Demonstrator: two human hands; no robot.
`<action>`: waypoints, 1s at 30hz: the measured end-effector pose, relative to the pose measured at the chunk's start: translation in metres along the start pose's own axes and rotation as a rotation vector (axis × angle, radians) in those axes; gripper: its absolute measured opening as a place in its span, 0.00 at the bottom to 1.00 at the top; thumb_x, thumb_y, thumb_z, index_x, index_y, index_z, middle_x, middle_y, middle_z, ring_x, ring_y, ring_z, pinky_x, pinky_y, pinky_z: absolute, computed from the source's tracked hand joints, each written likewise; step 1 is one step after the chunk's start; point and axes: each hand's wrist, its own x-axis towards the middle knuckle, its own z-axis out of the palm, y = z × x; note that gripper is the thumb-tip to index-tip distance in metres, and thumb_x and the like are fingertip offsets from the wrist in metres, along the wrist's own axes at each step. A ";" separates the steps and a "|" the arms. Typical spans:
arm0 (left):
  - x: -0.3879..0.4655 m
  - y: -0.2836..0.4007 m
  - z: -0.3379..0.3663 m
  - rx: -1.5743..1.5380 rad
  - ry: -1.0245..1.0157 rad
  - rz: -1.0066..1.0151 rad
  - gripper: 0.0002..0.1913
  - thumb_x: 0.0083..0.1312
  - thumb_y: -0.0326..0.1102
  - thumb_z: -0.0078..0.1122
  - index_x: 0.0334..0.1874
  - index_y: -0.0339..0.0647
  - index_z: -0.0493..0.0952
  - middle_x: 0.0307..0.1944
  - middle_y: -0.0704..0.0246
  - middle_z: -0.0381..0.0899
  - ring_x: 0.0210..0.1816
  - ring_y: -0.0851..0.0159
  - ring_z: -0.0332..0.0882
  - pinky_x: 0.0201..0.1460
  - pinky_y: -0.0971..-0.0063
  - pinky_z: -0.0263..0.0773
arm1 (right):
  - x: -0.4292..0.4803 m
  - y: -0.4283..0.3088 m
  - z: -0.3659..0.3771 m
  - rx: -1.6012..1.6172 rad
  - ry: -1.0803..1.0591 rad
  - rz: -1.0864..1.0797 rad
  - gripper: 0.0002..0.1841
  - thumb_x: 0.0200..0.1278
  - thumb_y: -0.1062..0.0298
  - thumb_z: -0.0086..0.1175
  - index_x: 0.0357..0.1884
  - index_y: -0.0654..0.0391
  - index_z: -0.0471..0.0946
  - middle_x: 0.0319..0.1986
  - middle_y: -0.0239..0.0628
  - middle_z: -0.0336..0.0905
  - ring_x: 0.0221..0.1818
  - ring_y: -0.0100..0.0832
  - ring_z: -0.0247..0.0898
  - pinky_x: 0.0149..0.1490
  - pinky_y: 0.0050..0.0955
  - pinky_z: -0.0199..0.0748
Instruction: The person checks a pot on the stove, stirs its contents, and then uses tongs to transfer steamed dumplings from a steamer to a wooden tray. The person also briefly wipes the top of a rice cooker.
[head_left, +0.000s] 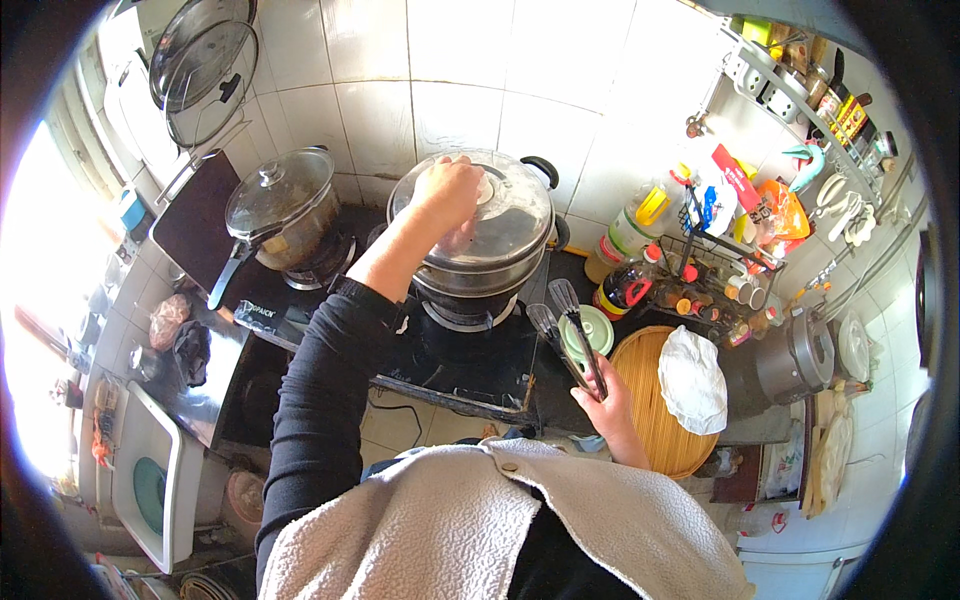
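Observation:
My left hand (450, 196) is closed on the knob at the top of the domed metal lid (517, 217), which rests on a steamer pot (480, 281) on the right burner. Low at the right, my right hand (611, 409) grips a pair of kitchen tongs (574, 330) with dark, slotted heads pointing up and away from me. Behind the tongs is a round light-green lidded container (596, 330). A saucepan (289, 232) with a glass lid (281, 191) stands on the left burner, its handle turned towards me.
Right of my right hand lies a round bamboo tray (637, 375) with a white crumpled cloth or bag (694, 379) on it. Sauce and oil bottles (630, 281) stand beside a wire rack (720, 247). A white sink (176, 487) is at the lower left.

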 end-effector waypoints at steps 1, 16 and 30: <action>0.000 0.000 -0.001 0.001 0.001 0.000 0.08 0.58 0.34 0.58 0.38 0.44 0.80 0.41 0.61 0.79 0.47 0.51 0.77 0.52 0.58 0.72 | 0.000 0.001 0.000 0.008 -0.003 0.007 0.38 0.48 0.77 0.68 0.65 0.58 0.66 0.31 0.30 0.75 0.27 0.17 0.68 0.35 0.17 0.71; 0.003 0.005 0.002 0.030 -0.085 -0.063 0.07 0.62 0.35 0.56 0.38 0.42 0.79 0.41 0.58 0.79 0.46 0.49 0.78 0.47 0.55 0.73 | -0.004 0.004 -0.003 0.070 0.024 -0.008 0.38 0.49 0.77 0.67 0.66 0.59 0.66 0.32 0.31 0.75 0.28 0.18 0.69 0.36 0.17 0.71; 0.011 0.004 -0.005 0.086 -0.202 -0.032 0.10 0.57 0.38 0.56 0.31 0.41 0.82 0.36 0.57 0.83 0.41 0.48 0.82 0.46 0.56 0.75 | -0.003 0.007 0.000 0.129 0.005 0.032 0.37 0.49 0.78 0.66 0.65 0.60 0.66 0.31 0.28 0.73 0.28 0.16 0.66 0.35 0.16 0.69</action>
